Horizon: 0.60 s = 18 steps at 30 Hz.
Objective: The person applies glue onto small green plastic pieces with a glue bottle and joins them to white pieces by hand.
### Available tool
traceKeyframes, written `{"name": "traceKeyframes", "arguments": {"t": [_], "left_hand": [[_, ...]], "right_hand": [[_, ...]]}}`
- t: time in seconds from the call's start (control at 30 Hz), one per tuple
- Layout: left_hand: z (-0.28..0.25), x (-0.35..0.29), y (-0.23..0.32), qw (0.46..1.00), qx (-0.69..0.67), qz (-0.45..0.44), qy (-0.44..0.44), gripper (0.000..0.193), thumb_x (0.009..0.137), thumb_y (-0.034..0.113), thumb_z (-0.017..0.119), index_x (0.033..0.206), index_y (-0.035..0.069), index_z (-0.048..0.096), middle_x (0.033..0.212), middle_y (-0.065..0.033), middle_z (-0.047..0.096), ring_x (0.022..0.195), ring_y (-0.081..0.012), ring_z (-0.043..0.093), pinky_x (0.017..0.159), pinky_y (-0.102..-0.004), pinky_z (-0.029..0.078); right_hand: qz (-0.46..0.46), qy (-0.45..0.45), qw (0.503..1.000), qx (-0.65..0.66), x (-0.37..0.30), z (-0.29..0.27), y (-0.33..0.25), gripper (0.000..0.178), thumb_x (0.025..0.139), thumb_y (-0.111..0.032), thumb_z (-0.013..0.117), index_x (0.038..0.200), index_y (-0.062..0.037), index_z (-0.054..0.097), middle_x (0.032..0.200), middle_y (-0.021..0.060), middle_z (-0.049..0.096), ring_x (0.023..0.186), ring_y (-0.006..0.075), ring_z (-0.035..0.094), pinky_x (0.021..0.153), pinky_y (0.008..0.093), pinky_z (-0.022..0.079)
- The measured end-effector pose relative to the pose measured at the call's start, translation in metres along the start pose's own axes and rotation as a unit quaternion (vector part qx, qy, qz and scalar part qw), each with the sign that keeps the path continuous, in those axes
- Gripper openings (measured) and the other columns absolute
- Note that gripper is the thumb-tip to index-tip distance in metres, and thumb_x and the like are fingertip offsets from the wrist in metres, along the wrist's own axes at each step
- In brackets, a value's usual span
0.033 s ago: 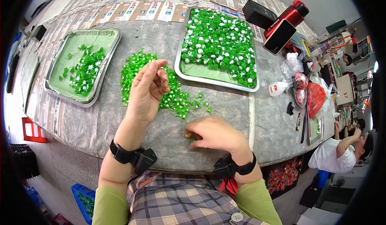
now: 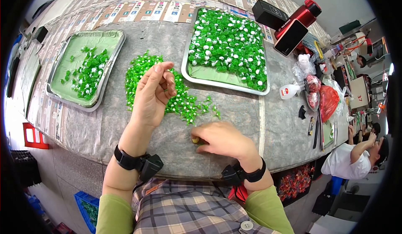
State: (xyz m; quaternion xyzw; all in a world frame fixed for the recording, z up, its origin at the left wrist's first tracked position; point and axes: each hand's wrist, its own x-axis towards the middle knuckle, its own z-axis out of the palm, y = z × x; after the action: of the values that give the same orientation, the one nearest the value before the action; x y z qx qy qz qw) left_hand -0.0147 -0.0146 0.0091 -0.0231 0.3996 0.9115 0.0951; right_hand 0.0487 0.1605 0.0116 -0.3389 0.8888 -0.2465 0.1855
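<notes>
My left hand [image 2: 154,94] is raised palm-up above a heap of small green-and-white plastic pieces [image 2: 140,71]. Its thumb and forefinger are pinched together and the other fingers curl in; what they hold, if anything, is too small to make out. Lower and to the right, my right hand [image 2: 224,138] is just above the grey table cover, fingers bent toward the thumb. A small yellow spot shows at its fingertips, and whatever lies in the grip is mostly hidden. A few loose green pieces [image 2: 206,107] trail from the heap toward this hand.
A metal tray [image 2: 226,86] full of green-and-white pieces is at the back right. Another tray [image 2: 63,73], partly filled, lies at left. Along the right are a white bottle [image 2: 289,92], a phone [image 2: 291,38], a red flask [image 2: 299,18] and bags. A person [image 2: 351,161] sits beyond.
My right hand has shifted very slightly to the left, and the green speck seen at its fingertips shows less. My left hand has barely moved.
</notes>
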Motion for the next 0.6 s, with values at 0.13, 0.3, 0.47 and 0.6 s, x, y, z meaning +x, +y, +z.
{"name": "traceKeyframes", "arguments": {"t": [0.13, 0.3, 0.47, 0.6], "left_hand": [[0.001, -0.001, -0.002, 0.999, 0.014, -0.004, -0.036, 0.023, 0.085, 0.024, 0.044, 0.096, 0.004, 0.050, 0.067, 0.0009, 0.047, 0.059, -0.0065, 0.045, 0.052, -0.0189, 0.039], [0.007, -0.010, -0.009, 0.977, 0.141, -0.076, -0.139, 0.019, 0.079, 0.016, 0.055, 0.093, 0.002, 0.054, 0.077, -0.0014, 0.056, 0.067, -0.0069, 0.051, 0.060, -0.0207, 0.044], [0.015, -0.016, -0.023, 0.956, 0.205, -0.103, -0.184, 0.023, 0.075, 0.010, 0.060, 0.095, 0.002, 0.054, 0.082, -0.0011, 0.056, 0.070, -0.0063, 0.052, 0.061, -0.0198, 0.044], [0.014, -0.014, -0.027, 0.957, 0.210, -0.092, -0.179, 0.023, 0.074, 0.009, 0.061, 0.095, 0.002, 0.054, 0.081, -0.0010, 0.056, 0.070, -0.0061, 0.051, 0.060, -0.0189, 0.043]], "right_hand": [[0.015, 0.008, 1.000, 0.016, 0.001, 0.001, 0.008, 0.020, 0.066, -0.017, 0.061, 0.076, -0.0028, 0.051, 0.071, 0.0100, 0.057, 0.068, 0.0237, 0.057, 0.057, 0.0342, 0.043], [0.131, 0.207, 0.901, 0.359, -0.005, -0.024, 0.019, 0.013, 0.072, -0.009, 0.060, 0.082, -0.0012, 0.055, 0.069, 0.0081, 0.059, 0.062, 0.0152, 0.058, 0.056, 0.0243, 0.046], [0.080, 0.303, 0.772, 0.553, -0.003, -0.026, 0.019, 0.009, 0.078, -0.003, 0.054, 0.085, 0.0017, 0.054, 0.075, 0.0072, 0.059, 0.068, 0.0100, 0.057, 0.059, 0.0204, 0.047], [0.073, 0.315, 0.787, 0.526, -0.001, -0.023, 0.016, 0.009, 0.079, -0.004, 0.053, 0.086, 0.0011, 0.053, 0.078, 0.0068, 0.059, 0.069, 0.0090, 0.057, 0.060, 0.0200, 0.047]]}}
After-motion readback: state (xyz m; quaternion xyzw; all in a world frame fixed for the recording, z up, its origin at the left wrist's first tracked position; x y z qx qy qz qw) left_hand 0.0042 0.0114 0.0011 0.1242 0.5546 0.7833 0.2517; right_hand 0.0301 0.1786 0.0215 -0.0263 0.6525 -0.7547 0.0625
